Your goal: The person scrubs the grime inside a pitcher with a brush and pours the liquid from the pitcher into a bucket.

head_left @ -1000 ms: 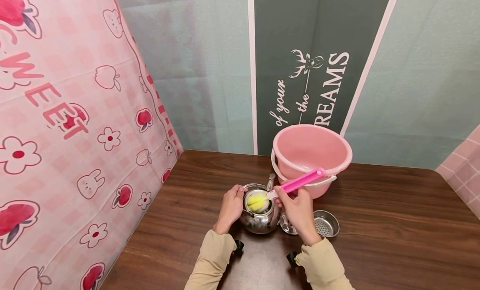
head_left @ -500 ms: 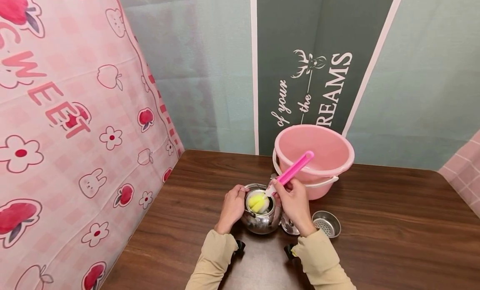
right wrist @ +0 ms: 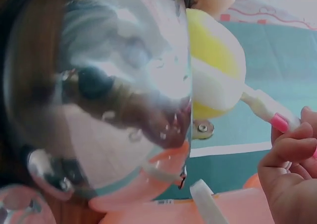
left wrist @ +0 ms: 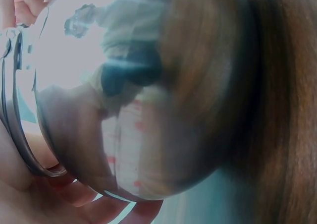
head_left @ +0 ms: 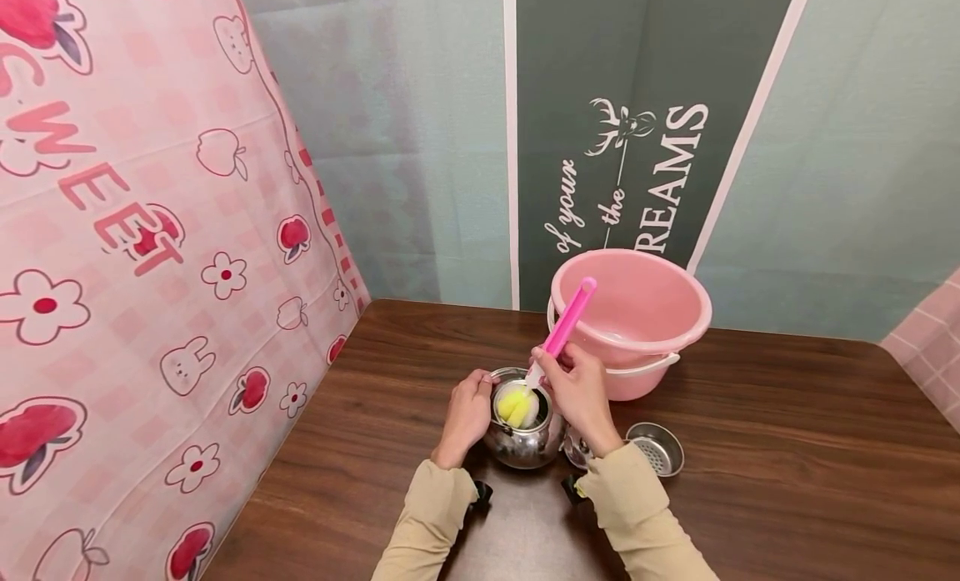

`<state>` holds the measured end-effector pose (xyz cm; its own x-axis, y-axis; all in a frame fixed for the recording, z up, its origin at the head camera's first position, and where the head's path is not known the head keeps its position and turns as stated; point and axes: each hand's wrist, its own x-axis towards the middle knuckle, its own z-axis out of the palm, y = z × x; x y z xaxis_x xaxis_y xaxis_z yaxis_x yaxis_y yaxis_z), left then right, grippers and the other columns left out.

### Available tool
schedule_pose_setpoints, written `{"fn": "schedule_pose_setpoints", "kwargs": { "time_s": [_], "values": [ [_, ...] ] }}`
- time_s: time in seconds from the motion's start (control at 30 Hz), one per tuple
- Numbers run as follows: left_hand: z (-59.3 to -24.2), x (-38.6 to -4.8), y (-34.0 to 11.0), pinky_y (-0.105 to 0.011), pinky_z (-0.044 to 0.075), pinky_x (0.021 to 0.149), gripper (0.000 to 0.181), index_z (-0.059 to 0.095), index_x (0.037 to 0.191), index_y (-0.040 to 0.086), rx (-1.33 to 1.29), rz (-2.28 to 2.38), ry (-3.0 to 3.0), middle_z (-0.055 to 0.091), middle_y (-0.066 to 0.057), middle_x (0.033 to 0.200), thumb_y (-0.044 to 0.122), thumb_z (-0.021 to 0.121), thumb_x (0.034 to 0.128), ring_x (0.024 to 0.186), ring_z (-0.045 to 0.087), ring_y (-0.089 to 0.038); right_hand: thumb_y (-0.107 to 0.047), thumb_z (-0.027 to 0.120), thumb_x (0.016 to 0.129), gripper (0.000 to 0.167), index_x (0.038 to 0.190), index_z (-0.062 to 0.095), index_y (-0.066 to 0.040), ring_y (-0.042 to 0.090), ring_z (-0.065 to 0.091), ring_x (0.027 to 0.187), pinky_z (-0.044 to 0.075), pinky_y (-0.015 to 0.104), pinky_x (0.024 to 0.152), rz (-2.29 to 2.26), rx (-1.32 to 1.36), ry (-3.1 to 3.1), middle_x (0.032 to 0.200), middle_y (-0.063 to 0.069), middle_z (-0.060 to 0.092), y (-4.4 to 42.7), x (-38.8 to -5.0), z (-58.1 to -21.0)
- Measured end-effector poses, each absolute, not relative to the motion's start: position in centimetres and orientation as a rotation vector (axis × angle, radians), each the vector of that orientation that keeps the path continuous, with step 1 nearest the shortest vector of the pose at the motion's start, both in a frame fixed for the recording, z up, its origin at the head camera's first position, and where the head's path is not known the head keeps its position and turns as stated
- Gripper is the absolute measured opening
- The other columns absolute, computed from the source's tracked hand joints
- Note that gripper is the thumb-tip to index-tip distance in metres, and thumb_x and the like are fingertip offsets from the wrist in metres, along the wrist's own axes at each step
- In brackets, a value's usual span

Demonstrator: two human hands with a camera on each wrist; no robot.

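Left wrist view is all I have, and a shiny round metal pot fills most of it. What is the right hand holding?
Observer: The right hand holds a brush with a bright pink handle and a yellow-and-white sponge head.
Operator: Where is that head now?
Observer: At the open mouth of the pot, part of it standing above the rim; how deep the rest goes, I can't tell.
Operator: Anything off to the right side?
Observer: Yes, a round silver metal strainer with a perforated base sits on the dark brown wooden table, right of that hand.
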<state>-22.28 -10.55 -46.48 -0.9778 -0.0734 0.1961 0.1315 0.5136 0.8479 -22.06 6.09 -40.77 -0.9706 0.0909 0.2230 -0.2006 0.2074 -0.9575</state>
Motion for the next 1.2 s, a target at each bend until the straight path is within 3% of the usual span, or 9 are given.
{"fn": "schedule_pose_setpoints", "kwargs": {
  "time_s": [0.17,0.5,0.73,0.93,1.2],
  "values": [
    [-46.4,-22.3,-10.4,-0.043,0.049,0.089,0.030,0.068,0.095,0.006,-0.038,-1.442,-2.554,0.071,-0.011,0.097,0.016,0.041,0.1007,0.100,0.065,-0.029,-0.027,0.068,0.090,0.025,0.096,0.071,-0.003,0.011,0.061,0.064,0.046,0.019,0.052,1.792,0.144,-2.279,0.088,0.017,0.074,5.7,-22.4,-40.5],
    [-46.4,-22.2,-10.4,-0.043,0.049,0.086,0.028,0.068,0.093,0.006,-0.027,-1.437,-2.544,0.072,-0.011,0.096,0.015,0.042,0.0997,0.098,0.066,-0.029,-0.027,0.066,0.091,0.019,0.091,0.071,-0.009,0.008,0.047,0.055,0.039,0.022,0.049,1.680,0.298,-2.398,0.069,0.007,0.060,5.1,-22.4,-39.5],
    [-46.4,-22.2,-10.5,-0.041,0.049,0.083,0.027,0.068,0.092,0.007,-0.025,-1.440,-2.547,0.071,-0.010,0.095,0.015,0.043,0.0993,0.096,0.066,-0.028,-0.026,0.065,0.092,0.018,0.101,0.071,-0.012,0.007,0.047,0.054,0.038,0.023,0.047,1.568,0.446,-2.493,0.078,0.005,0.067,4.7,-22.2,-38.8],
    [-46.4,-22.2,-10.7,-0.037,0.048,0.077,0.026,0.068,0.093,0.008,-0.034,-1.428,-2.567,0.070,-0.009,0.091,0.015,0.044,0.0992,0.088,0.063,-0.023,-0.028,0.065,0.092,0.017,0.099,0.069,-0.013,0.004,0.035,0.043,0.031,0.023,0.040,1.455,0.572,-2.576,0.064,0.000,0.050,4.5,-21.6,-38.0],
    [-46.3,-22.2,-11.0,-0.038,0.049,0.080,0.027,0.068,0.099,0.010,-0.061,-1.435,-2.607,0.070,-0.008,0.096,0.018,0.042,0.1009,0.092,0.064,-0.023,-0.025,0.068,0.090,0.011,0.092,0.070,-0.015,0.009,0.045,0.063,0.038,0.022,0.055,1.173,0.738,-2.560,0.078,-0.003,0.064,4.2,-21.0,-37.7]
  ]
}}
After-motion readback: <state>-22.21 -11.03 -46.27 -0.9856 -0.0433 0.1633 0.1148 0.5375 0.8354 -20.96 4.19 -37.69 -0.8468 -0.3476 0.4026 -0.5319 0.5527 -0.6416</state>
